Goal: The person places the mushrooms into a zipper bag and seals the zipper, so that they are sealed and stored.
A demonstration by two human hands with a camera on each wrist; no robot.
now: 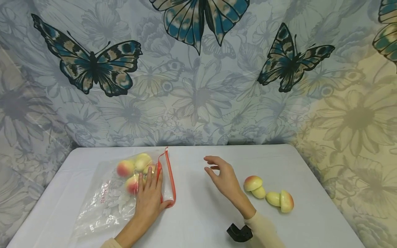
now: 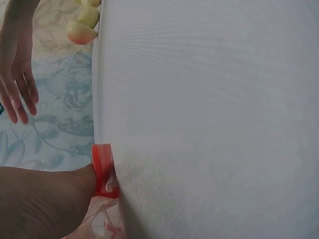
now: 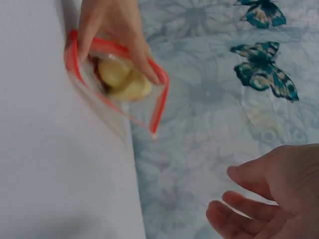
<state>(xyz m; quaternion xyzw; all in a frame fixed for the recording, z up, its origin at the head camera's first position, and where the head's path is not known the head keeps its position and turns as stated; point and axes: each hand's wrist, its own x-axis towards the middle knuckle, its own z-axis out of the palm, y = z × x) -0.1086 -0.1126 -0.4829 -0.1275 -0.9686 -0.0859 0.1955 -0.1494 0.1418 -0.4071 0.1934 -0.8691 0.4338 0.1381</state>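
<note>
In the head view my left hand rests on a clear zip bag with a red-edged mouth, its fingers fairly straight and its thumb at the red strip. The right wrist view shows the bag's mouth gaping, with yellow pieces inside. Several toy mushrooms with yellow and reddish caps lie in the bag, partly hidden by my left fingers. My right hand hovers over the table with loosely bent fingers and holds nothing. To its right, a toy mushroom and another toy mushroom lie on their sides, close together.
A white-covered table carries everything. Behind it hangs a floral cloth printed with butterflies, reaching down to the table's back edge. A black wrist device sits by the right sleeve.
</note>
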